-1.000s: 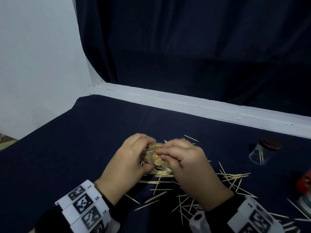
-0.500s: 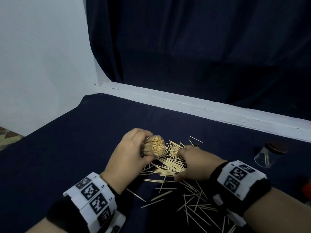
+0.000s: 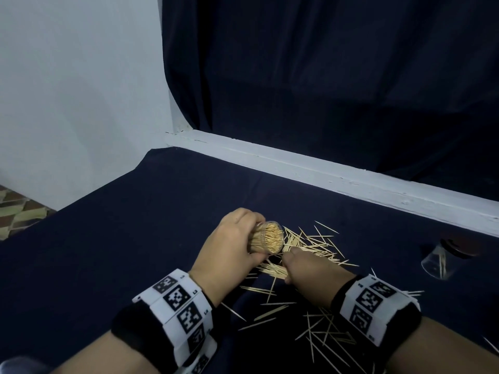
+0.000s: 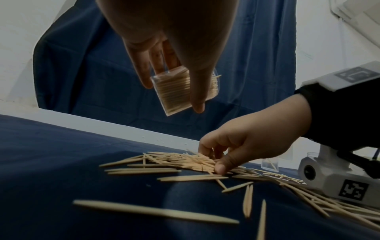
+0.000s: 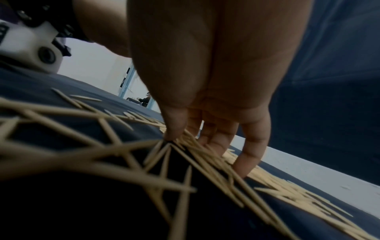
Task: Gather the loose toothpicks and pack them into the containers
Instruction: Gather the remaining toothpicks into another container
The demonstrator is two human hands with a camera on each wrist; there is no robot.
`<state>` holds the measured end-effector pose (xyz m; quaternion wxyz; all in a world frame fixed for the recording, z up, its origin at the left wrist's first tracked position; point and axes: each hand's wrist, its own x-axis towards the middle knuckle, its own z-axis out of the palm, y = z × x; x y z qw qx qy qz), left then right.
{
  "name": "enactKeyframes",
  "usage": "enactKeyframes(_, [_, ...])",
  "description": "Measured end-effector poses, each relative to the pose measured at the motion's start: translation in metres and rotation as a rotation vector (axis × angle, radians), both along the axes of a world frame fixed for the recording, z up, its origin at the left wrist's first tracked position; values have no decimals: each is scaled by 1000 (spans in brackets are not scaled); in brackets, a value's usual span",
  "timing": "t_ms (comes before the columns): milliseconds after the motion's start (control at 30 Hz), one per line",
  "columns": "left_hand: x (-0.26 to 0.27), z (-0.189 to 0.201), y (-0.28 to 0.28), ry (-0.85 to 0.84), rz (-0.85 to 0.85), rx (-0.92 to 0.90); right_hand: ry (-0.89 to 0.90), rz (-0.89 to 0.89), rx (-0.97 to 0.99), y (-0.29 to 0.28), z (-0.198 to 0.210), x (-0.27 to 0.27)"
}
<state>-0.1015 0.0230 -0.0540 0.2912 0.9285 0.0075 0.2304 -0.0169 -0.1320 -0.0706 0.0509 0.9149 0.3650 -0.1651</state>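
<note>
My left hand point(image 3: 253, 236) grips a clear container point(image 3: 271, 240) packed with toothpicks and holds it tilted just above the dark cloth, mouth toward the right. In the left wrist view the container point(image 4: 179, 92) sits between thumb and fingers. Loose toothpicks point(image 3: 310, 244) lie in a heap under and to the right of it, and more are scattered nearer me point(image 3: 326, 333). My right hand point(image 3: 290, 261) is down on the heap, thumb and curled fingers pinching a bunch of toothpicks point(image 4: 191, 162). The right wrist view shows the fingertips point(image 5: 213, 146) dug into the pile.
A second clear container point(image 3: 442, 261) with a dark lid lies on its side at the right, with a few toothpicks inside. A white ledge point(image 3: 324, 171) runs along the far edge of the cloth-covered table point(image 3: 135, 238), with a dark curtain behind it. The table ends at the left.
My right hand left the container's mouth and dropped onto the heap, where its fingers now close on toothpicks. The left hand keeps the container, raised slightly.
</note>
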Motion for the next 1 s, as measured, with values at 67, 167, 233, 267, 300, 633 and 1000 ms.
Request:
enactKeyframes(67, [-1,0,0,4,2,-9,-2,1,-25,-1,1,-5])
enactKeyframes(167, [-1,1,0,15,0,-7,-39,0,-72,-2,2,-11])
enactKeyframes(233, [-1,1,0,11,-3,-7,-51,-9,-67,-4,4,-12])
enactKeyframes(267, [-1,2,0,10,-5,-7,-38,-22,-45,-5,6,-12])
enactKeyframes(300, [-1,2,0,11,-7,-8,-12,-43,-11,-9,8,-11])
enactKeyframes(633, [1,-1,-2,22,-16,-3,69,-158,421,-40,44,-20])
enactKeyframes(1000, [1,-2,-6,21,-33,54,-64,-52,246,-39,57,-25])
